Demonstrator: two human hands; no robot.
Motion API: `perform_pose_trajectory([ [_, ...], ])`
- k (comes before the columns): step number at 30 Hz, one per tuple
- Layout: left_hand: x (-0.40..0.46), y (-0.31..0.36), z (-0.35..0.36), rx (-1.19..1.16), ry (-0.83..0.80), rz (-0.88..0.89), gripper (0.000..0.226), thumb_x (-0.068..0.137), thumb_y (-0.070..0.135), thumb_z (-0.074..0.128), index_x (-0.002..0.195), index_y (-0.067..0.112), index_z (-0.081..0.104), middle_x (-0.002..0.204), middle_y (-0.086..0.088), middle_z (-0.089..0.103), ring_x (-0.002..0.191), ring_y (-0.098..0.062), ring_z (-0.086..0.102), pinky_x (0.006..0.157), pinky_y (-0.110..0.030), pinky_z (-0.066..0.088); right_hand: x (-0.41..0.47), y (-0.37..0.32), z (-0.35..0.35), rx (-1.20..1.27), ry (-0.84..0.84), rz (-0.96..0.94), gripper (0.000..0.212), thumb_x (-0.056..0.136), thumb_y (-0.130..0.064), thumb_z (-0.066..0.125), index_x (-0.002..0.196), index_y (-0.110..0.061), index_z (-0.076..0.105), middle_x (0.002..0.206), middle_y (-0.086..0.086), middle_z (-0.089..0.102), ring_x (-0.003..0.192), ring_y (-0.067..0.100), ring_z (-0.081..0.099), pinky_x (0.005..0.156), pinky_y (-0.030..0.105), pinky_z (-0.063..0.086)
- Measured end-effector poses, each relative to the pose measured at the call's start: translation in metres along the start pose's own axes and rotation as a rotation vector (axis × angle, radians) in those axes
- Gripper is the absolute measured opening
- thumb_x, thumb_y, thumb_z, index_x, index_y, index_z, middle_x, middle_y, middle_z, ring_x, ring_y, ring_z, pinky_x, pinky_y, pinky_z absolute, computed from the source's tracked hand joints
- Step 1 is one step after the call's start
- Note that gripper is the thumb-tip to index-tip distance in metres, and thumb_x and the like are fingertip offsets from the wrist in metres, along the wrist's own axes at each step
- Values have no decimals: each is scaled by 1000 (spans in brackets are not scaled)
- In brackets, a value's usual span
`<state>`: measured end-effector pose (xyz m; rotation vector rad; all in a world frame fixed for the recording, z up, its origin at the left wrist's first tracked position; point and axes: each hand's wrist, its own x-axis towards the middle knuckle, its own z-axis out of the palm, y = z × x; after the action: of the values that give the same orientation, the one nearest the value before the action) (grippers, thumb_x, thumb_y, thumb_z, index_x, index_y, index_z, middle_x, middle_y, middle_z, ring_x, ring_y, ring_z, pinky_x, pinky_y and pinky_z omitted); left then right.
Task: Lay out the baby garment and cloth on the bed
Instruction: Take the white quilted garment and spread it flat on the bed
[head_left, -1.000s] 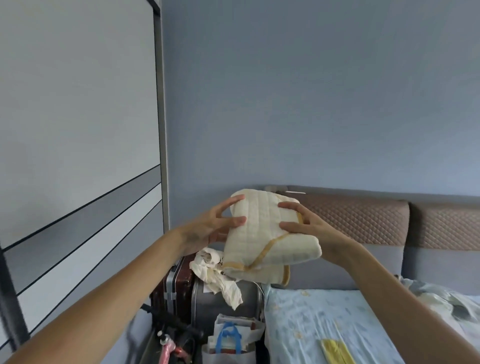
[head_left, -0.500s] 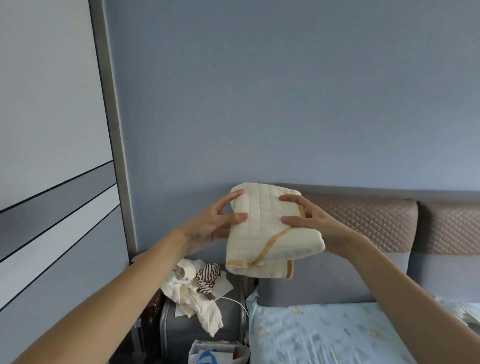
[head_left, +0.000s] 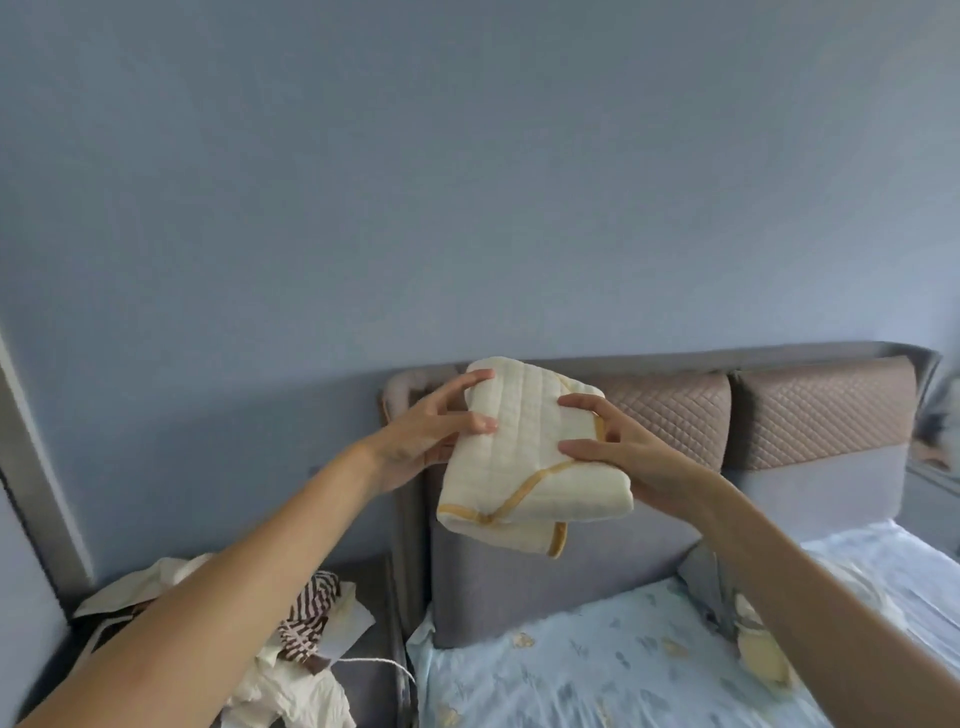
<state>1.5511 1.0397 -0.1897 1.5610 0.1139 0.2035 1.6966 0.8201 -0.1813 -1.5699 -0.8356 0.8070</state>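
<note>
While both hands are raised at chest height in front of the headboard (head_left: 810, 415), the folded garment (head_left: 524, 457), cream quilted cloth with yellow trim, is held clear of the bed (head_left: 597, 670) and touches nothing else. The left hand (head_left: 431, 441) pinches its upper left edge, thumb in front, fingers spread over the top. The right hand (head_left: 628, 457) clamps the right side, thumb across the front face. Each grip is closed on the garment. Judgement: held at opposite edges, it is placed for unfolding before being lowered to the sheet. A heap of clothes (head_left: 291, 670), possibly including the cloth, lies on the low surface left of the bed, not yet laid out.
</note>
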Motion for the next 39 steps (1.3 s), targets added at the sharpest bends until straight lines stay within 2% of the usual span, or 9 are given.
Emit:
perform_pose_trajectory([
  [2, 41, 0, -1, 2, -81, 18, 60, 72, 25, 79, 122, 47, 55, 107, 11, 69, 101, -16, 68, 79, -31, 56, 13, 0, -23, -1, 70, -5, 68, 54, -38, 91, 114, -46, 59, 117, 8, 57, 85, 17, 71, 69, 34, 56],
  [6, 121, 6, 5, 12, -243, 33, 58, 73, 27, 78, 122, 48, 53, 124, 2, 60, 106, -19, 66, 84, -35, 56, 29, -5, -64, 32, 219, -4, 62, 59, -31, 87, 114, -43, 60, 118, 11, 54, 83, 17, 71, 68, 31, 57],
  [10, 198, 8, 38, -24, -418, 46, 63, 72, 24, 78, 126, 41, 51, 127, -2, 57, 105, -22, 66, 88, -40, 55, 17, -6, -103, 60, 397, -20, 57, 67, -21, 79, 118, -35, 57, 121, 13, 51, 83, 16, 70, 68, 25, 56],
  [12, 227, 3, 69, -56, -502, 43, 63, 71, 22, 79, 127, 39, 53, 128, -6, 58, 107, -25, 66, 92, -43, 53, -2, 0, -122, 59, 496, 15, 56, 70, -20, 75, 120, -34, 55, 120, 13, 51, 82, 16, 69, 67, 24, 56],
  [17, 268, -26, 159, -32, -710, 22, 58, 78, 18, 72, 128, 40, 50, 122, -11, 57, 83, -11, 70, 65, -23, 55, -67, 20, -162, 69, 720, 106, 60, 70, -17, 74, 125, -31, 54, 119, 12, 55, 86, 18, 70, 69, 25, 56],
  [24, 286, -59, 292, -95, -992, -28, 52, 80, 17, 71, 122, 44, 54, 115, -4, 67, 101, -23, 68, 82, -33, 57, -171, 62, -198, 131, 976, 145, 65, 71, -16, 80, 128, -32, 53, 126, 18, 52, 96, 26, 67, 76, 28, 56],
  [30, 288, -114, 382, -94, -1079, -82, 52, 83, 13, 69, 119, 47, 54, 116, -11, 66, 100, -24, 66, 73, -30, 56, -223, 121, -221, 208, 1205, 163, 74, 68, -15, 82, 131, -31, 48, 118, 22, 57, 88, 29, 68, 72, 32, 58],
  [34, 297, -163, 431, -100, -1069, -162, 58, 82, 8, 70, 123, 44, 53, 116, -13, 64, 97, -21, 67, 71, -30, 57, -240, 176, -247, 310, 1312, 161, 64, 75, -9, 77, 128, -32, 50, 116, 23, 60, 83, 26, 70, 66, 30, 57],
  [39, 316, -292, 485, -51, -1000, -252, 60, 72, 15, 72, 117, 52, 54, 117, -15, 61, 100, -21, 65, 71, -28, 56, -249, 314, -292, 356, 1329, 228, 68, 69, -15, 80, 127, -35, 51, 102, 17, 69, 85, 26, 70, 69, 33, 57],
])
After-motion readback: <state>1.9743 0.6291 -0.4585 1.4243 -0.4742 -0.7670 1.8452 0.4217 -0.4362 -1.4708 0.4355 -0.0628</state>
